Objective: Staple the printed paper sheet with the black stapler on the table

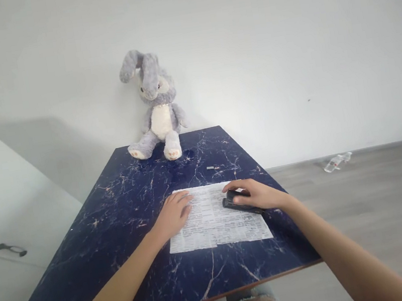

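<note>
We see our left hand (173, 215) lying flat and unclenched on the printed sheet's (215, 219) left edge; the sheet spreads between both hands on the dark worktop (121, 224); our right hand (256, 195) grips a black stapler (238, 203) on the sheet's right side; a plush rabbit (156, 106) sits far beyond.

Grey plush rabbit (156, 107) seated at table's (125, 203) far edge; plastic bottle (337, 161) lying on floor (377, 204).

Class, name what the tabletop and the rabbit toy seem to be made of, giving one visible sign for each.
Tabletop: probably laminate or stone with a marble look, glossy navy with pale veins and a thin brownish edge. Rabbit toy: soft plush fabric, fuzzy grey pile with floppy ears.
</note>
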